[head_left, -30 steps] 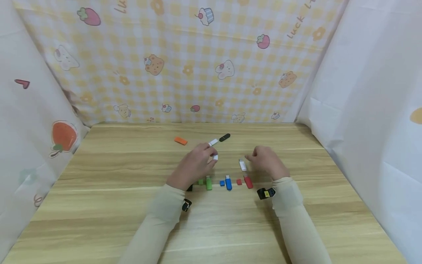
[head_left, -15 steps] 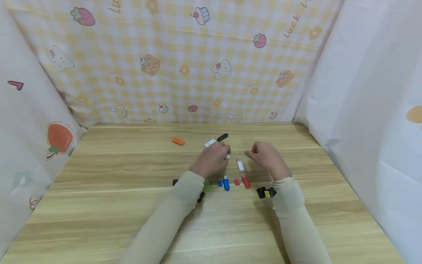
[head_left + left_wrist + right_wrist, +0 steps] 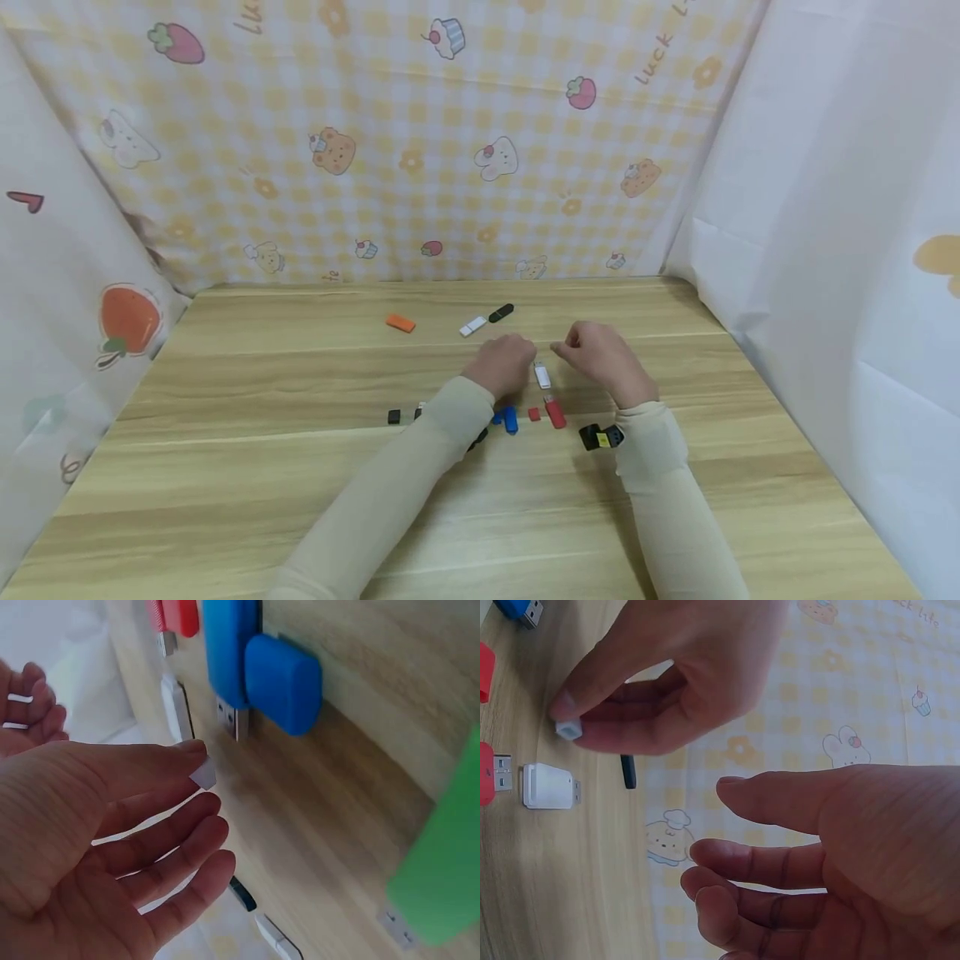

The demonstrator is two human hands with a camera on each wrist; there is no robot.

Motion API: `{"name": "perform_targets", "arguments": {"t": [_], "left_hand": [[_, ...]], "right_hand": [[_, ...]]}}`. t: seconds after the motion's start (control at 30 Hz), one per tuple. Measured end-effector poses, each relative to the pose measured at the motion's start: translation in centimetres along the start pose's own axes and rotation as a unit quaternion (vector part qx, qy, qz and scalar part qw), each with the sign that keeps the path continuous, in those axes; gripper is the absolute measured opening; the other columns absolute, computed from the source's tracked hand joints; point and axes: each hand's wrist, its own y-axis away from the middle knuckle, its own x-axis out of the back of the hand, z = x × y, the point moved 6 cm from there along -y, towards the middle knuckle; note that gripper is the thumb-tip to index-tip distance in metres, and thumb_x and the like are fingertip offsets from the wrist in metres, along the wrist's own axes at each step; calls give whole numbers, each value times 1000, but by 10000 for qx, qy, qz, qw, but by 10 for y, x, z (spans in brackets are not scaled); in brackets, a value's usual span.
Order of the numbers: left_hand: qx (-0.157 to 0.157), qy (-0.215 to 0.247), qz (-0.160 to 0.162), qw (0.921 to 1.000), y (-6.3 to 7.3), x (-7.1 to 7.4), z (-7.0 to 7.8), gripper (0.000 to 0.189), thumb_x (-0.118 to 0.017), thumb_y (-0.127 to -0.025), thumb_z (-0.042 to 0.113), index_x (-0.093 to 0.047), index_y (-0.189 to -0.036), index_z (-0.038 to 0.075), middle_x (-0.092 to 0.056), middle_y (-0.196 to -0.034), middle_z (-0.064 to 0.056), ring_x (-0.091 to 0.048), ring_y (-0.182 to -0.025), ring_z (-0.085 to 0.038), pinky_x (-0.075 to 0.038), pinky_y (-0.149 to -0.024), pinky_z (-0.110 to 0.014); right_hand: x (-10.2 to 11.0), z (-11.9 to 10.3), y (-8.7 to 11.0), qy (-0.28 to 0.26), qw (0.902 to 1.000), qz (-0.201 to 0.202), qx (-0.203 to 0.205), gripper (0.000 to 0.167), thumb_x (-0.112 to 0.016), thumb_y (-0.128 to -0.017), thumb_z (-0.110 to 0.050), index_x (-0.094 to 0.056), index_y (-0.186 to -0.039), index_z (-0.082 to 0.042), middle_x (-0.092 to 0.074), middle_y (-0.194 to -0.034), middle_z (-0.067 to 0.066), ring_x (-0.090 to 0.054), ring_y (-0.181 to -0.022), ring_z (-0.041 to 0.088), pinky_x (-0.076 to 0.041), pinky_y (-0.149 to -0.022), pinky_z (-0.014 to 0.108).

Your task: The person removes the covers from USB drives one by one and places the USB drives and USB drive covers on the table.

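Observation:
My left hand point(image 3: 504, 365) pinches a small white USB stick cap point(image 3: 568, 728) between thumb and index finger, above the table. Just right of it lies an uncapped white USB stick point(image 3: 542, 375), its metal plug pointing away from me. My right hand point(image 3: 600, 354) hovers to the right of that stick, fingers loosely bent, with nothing between them in the right wrist view. Nearer me lie a red USB stick point(image 3: 555, 412) beside its red cap point(image 3: 534, 414), and a blue USB stick point(image 3: 511, 420) beside its blue cap point(image 3: 283, 684). A green USB stick point(image 3: 442, 870) shows in the left wrist view; my left arm hides it from the head view.
Further back on the wooden table point(image 3: 262, 500) lie an orange stick point(image 3: 400, 322), a capped white USB stick point(image 3: 472, 326) and a black one point(image 3: 501, 313). A black cap point(image 3: 393, 417) sits left of my left sleeve. Patterned cloth point(image 3: 412, 200) encloses the back and sides.
My left hand has moved right with the white cap, closer to the uncapped white USB stick and my right hand. The right hand has stayed nearly in place. The head view has shifted slightly.

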Motion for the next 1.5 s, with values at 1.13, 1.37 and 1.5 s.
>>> {"name": "perform_targets", "arguments": {"t": [1.13,1.37,1.5], "left_hand": [[272,38,226,9994,-5,21,-26,10,-65,-107,9,-73,-110,4,-72,-101,-8,-63,-86,-19,-58,-79,-31],[622,160,828,9945,-1,43,-64,12,-61,-104,-4,-72,-107,-1,-73,-106,-14,-65,-91,-24,-60,-83,-38],[870,342,890,9916,1,49,-79,9,-63,-103,-3,-71,-105,-1,-74,-106,-15,-64,-91,-24,-59,-86,-39]], "right_hand": [[3,3,0,4,10000,1,-60,32,-66,-109,-30,-71,-104,1,-66,-87,10,-56,-77,21,-45,-65,29],[3,3,2,20,10000,-10,-95,32,-66,-109,-30,-71,-106,2,-67,-89,11,-57,-79,22,-46,-66,30],[3,2,2,26,9999,-2,-116,31,-66,-109,-30,-71,-107,1,-68,-91,12,-58,-80,23,-47,-68,30]]}}
